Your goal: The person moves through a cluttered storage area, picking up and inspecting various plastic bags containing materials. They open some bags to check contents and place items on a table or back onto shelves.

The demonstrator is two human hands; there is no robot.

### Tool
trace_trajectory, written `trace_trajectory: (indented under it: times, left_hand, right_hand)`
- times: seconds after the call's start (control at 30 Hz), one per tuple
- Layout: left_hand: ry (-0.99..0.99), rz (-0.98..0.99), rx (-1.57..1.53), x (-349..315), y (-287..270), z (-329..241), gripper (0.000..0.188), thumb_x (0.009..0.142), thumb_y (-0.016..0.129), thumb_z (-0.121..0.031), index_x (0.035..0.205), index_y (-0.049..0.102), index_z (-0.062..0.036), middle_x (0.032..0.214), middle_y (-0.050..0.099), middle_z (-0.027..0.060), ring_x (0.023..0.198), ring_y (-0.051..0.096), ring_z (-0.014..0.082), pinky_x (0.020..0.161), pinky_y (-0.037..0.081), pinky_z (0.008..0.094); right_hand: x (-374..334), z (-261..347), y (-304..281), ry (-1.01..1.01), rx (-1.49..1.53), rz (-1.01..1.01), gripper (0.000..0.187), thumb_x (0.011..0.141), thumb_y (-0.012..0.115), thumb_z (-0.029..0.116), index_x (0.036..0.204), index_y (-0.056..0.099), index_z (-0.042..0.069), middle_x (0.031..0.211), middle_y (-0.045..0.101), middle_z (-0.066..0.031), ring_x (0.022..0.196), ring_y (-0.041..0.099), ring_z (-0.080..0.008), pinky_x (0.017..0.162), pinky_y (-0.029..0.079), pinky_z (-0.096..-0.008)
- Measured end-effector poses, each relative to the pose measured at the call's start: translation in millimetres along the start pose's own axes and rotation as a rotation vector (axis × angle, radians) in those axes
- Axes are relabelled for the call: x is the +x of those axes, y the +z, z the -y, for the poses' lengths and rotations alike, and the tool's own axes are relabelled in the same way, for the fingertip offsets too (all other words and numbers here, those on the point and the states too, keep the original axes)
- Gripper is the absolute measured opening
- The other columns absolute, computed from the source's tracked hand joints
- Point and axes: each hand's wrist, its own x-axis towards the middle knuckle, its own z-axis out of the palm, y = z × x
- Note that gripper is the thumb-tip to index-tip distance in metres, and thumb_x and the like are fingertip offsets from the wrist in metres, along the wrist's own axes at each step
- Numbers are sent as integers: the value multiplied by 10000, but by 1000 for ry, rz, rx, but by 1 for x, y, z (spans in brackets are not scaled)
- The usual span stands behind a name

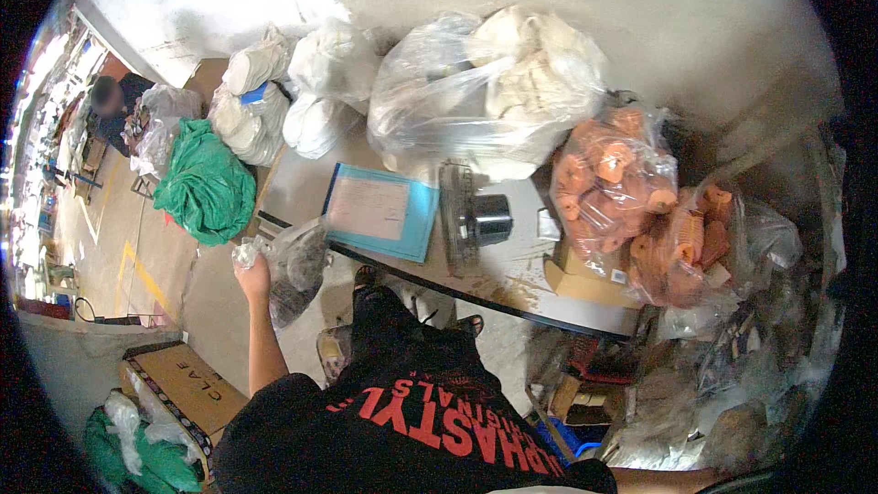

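Note:
My left hand (253, 276) is closed on the gathered neck of a clear plastic bag (300, 267) with dark contents, which hangs beside the left end of the table (494, 289). What is inside the bag is too blurred to name. Of my right arm only the forearm (654, 479) shows, stretched out to the lower right; the hand itself is out of sight. Nearest the held bag on the table lies a blue folder (419, 230) with a printed sheet (368, 206) on it. A black cylinder (492, 219) stands to the right of the folder, by a clear plastic container (455, 220).
Along the table's back are white bundles (320, 123) and a large clear bag (416, 110) of pale material. Bags of orange pieces (615, 169) sit at right. A green sack (203, 187) stands left; a cardboard box (183, 384) lies lower left. A person (114, 110) is far left.

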Motion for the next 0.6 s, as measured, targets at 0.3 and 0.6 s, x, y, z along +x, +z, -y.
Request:
trace_trajectory:
  times: [0.3, 0.6]
  left_hand:
    - [347, 125, 150, 107, -4, 79, 86, 886, 614, -105, 866, 618, -22, 826, 636, 82, 814, 605, 231, 749, 480, 400]
    - [404, 115, 313, 213, -90, 145, 183, 945, 570, -104, 1083, 627, 3, 1074, 649, 141, 1023, 601, 285, 911, 463, 408]
  right_hand:
    - [-98, 147, -67, -171, 145, -421, 552, 926, 581, 291, 1430, 521, 72, 1455, 519, -225, 1308, 519, -375, 1010, 455, -544]
    - [-206, 409, -188, -386, 488, -702, 510, 925, 582, 213, 1399, 560, 24, 1436, 549, -236, 1306, 532, -365, 1042, 441, -513]
